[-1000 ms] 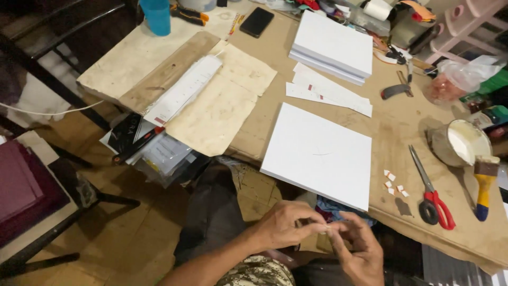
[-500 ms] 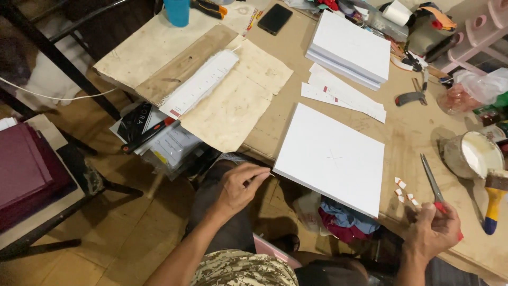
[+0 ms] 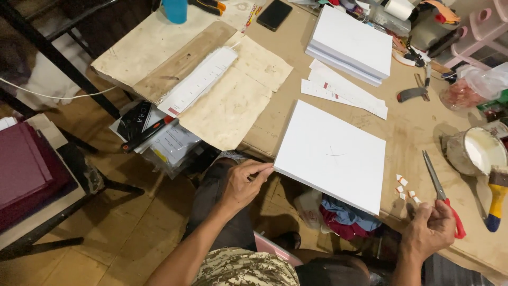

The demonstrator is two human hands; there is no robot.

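Note:
A flat white square board (image 3: 330,154) lies on the brown table (image 3: 418,122), its near corner hanging over the table's edge. My left hand (image 3: 244,181) touches that near-left corner with its fingertips. My right hand (image 3: 429,231) is at the table's edge, fingers curled, next to the red-handled scissors (image 3: 442,193) and just below several small white paper scraps (image 3: 405,188). Whether it pinches a scrap is too small to tell.
A stack of white boards (image 3: 350,43) and white paper strips (image 3: 344,91) lie farther back. A pot of white glue (image 3: 474,152) and a yellow-handled brush (image 3: 495,196) sit at right. Worn sheets (image 3: 233,100), a ruler-like white strip (image 3: 198,80), a phone (image 3: 274,14), a blue cup (image 3: 175,9) are at left.
My hands, together in my lap a second ago, have parted. The left rose to the board's corner; the right went out to the scissors and scraps.

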